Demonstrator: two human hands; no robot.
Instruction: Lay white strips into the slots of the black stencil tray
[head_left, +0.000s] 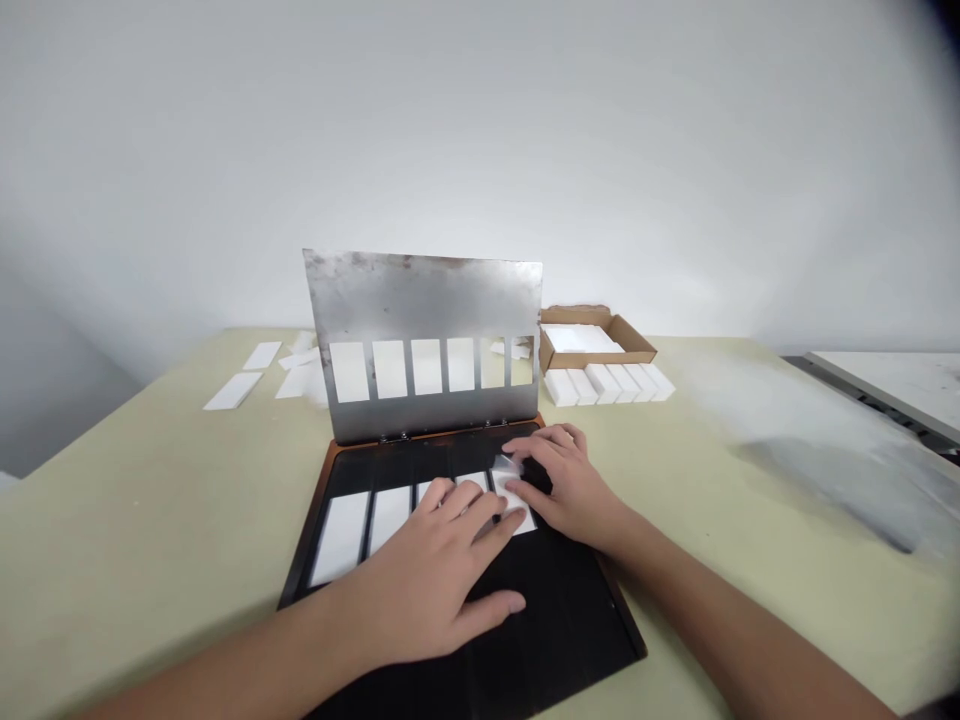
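A hinged jig lies before me, its black base [559,590] flat and its metal frame lid [427,290] standing up with a row of windows. White cards [343,535] lie side by side on the base. My left hand [442,570] is palm down over the middle cards, thumb spread, fingertips at the right-hand cards; it hides parts of them. My right hand [570,485] is at the rightmost card [521,510], thumb and forefinger about a small clear piece of film [508,464] at that card's upper edge.
Behind the lid on the right stands a cardboard tray [637,352] with white cards, and several white stacks [607,384] in front of it. Loose white cards [234,391] lie at the far left. Clear plastic sheeting [832,470] covers part of the table's right side.
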